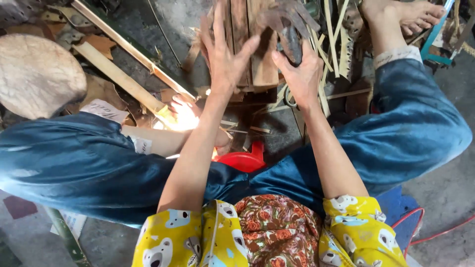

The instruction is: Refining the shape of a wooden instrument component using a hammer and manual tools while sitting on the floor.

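wooden slats [250,44] ahead between knees; log round [37,74] far left.

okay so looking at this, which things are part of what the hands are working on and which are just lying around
In hand:
left hand flat on the bundle of wooden slats
right hand gripping a dark metal tool

Lying about:
long bamboo strip
round wood block
red plastic item
loose thin strips

Bundle of flat wooden slats [252,44]: brown, worn, stacked side by side, running lengthwise away from the camera, near ends roughly flush, sitting on the floor between the knees. Dark metal chopping blade [289,29]: thick handle, rusty wide head, angled up over the bundle's right edge.
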